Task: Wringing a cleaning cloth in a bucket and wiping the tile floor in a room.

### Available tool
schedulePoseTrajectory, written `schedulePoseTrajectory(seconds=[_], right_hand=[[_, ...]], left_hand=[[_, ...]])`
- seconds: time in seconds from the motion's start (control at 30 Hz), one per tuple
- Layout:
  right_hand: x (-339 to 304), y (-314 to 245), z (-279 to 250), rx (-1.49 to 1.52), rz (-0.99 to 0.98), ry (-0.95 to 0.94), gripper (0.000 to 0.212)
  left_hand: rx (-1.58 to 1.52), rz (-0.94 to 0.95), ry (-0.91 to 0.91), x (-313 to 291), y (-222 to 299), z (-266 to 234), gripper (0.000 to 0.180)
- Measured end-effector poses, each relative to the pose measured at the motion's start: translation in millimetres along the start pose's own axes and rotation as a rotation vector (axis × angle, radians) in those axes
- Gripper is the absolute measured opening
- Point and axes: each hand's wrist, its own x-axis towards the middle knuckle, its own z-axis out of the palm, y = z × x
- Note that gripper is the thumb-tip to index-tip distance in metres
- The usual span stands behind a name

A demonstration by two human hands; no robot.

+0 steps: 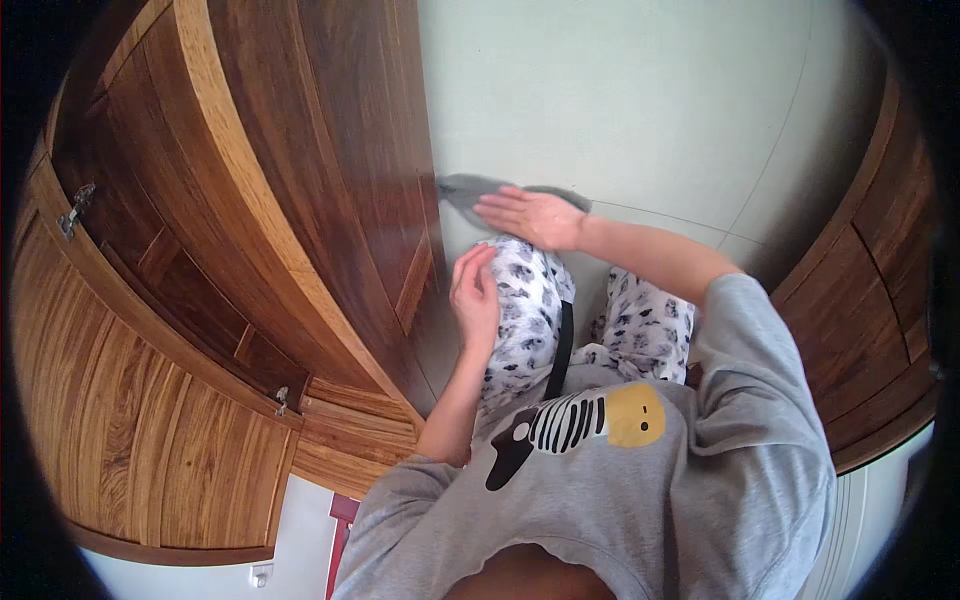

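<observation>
While our left hand (476, 295) rests open on our patterned knee (525, 290), our flat right hand (530, 215) presses the soft, limp grey cloth (462, 190) at frame centre, best gripped by bunching.

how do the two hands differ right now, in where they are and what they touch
The right hand is stretched out, palm down and flat on a grey cloth on the pale floor; the left hand stays near the body, resting on a knee in patterned trousers. The right arm is extended, the left bent. Both are bare and grip nothing.
</observation>
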Motion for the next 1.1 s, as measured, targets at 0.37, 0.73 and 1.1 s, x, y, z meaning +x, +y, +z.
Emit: schedulePoseTrajectory(seconds=[0.37, 0.73, 1.1], right_hand=[[64.0, 51.0, -65.5, -0.233, 0.155, 0.133, 0.06], [79.8, 45.5, -49.1, -0.188, 0.093, 0.092, 0.053], [89.8, 53.8, -63.5, -0.352, 0.219, 0.115, 0.055]], left_hand=[[0.021, 0.009, 0.044, 4.7, -7.0, -3.4, 0.026], [0.059, 0.034, 0.021, 6.2, -7.6, 2.3, 0.029], [0.095, -0.105, -0.002, 5.8, -6.5, 4.8, 0.032]])
